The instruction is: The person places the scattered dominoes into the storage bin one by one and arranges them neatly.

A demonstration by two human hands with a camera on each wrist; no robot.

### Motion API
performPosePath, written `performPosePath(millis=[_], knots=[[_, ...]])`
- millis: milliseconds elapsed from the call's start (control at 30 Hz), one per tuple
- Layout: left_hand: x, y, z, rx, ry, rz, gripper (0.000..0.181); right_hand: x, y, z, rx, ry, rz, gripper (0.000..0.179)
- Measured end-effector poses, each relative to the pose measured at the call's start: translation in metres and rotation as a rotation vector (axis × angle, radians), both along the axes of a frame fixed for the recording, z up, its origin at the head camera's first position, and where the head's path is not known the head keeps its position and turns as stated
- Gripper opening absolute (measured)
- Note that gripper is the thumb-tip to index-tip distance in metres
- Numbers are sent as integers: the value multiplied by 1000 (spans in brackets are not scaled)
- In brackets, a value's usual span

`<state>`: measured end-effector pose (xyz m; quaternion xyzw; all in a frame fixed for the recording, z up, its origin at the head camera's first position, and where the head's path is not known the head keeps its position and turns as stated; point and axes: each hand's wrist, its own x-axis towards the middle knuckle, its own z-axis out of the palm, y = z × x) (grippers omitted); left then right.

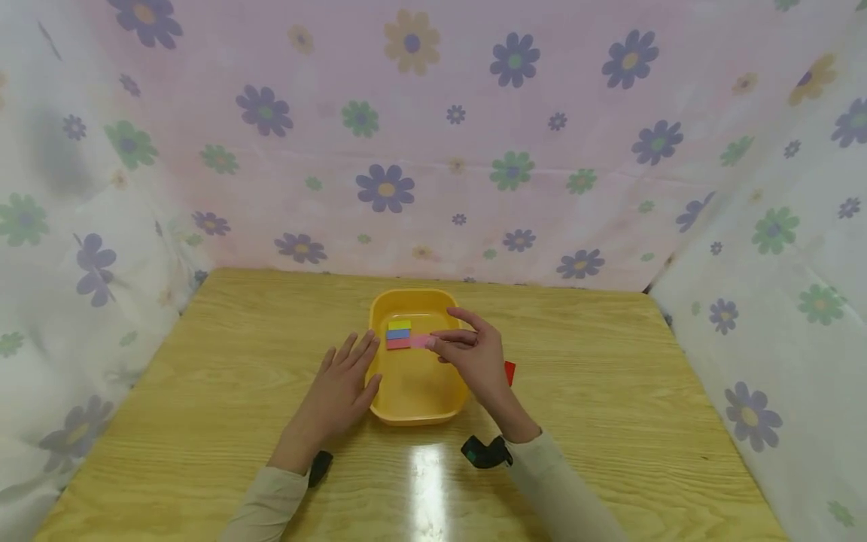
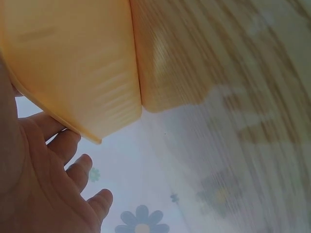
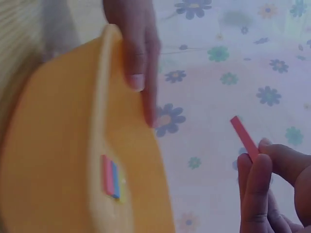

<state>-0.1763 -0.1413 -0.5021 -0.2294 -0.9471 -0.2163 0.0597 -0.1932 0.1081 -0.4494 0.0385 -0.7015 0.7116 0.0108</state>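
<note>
A yellow plastic tub [image 1: 418, 388] stands on the table. Inside it, toward the left, a yellow block [image 1: 399, 325], a blue block [image 1: 398, 334] and a reddish-pink block [image 1: 397, 344] lie side by side. Over the tub, my right hand [image 1: 479, 360] pinches a thin pink block [image 3: 244, 138] by one end between thumb and fingertips. My left hand [image 1: 342, 391] rests on the tub's left rim with fingers spread and fairly straight. From the left wrist view, these fingers [image 2: 65, 145] lie along the rim's outside.
A red piece [image 1: 509, 373] shows to the right of the tub, partly hidden by my right wrist. Around the wooden table [image 1: 609, 421] hang flowered cloth walls [image 1: 433, 135]. Both wrists wear black cameras [image 1: 486, 452].
</note>
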Motion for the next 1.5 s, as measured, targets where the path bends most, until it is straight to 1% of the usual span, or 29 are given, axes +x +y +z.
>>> performPosePath(millis=[67,133,267,400,533,667,733,800,900,1000,1100,1267,1500], knots=[[-1,-1,1,-6,-1,2,60,-8,-5,6,43,10,20,56],[-1,-1,1,-6,-4,3,60,-17,-9,9,80,12,44,56],[-1,0,0,4,2,2,60,-36,-15,7,116,-27,65,53],[0,1,0,1,6,3,59,-51,-23,1,132,-83,68,50],[1,0,3,-10,7,10,59,-62,-29,-8,186,-148,109,51],[1,0,3,-25,6,13,59,-70,-34,-19,282,-222,152,54],[1,0,3,-31,6,14,59,-73,-37,-24,358,-251,166,55],[1,0,4,-33,7,13,60,-76,-38,-28,446,-267,178,57],[1,0,3,-35,7,15,60,-77,-40,-33,617,-274,192,66],[1,0,3,-38,9,18,60,-76,-42,-36,722,-276,192,78],[1,1,2,-37,-8,21,60,-74,-42,-38,722,-282,174,84],[1,1,3,-33,-30,14,60,-72,-43,-41,695,-274,146,88],[0,1,5,-24,-25,10,59,-76,-45,-41,702,-312,155,92]])
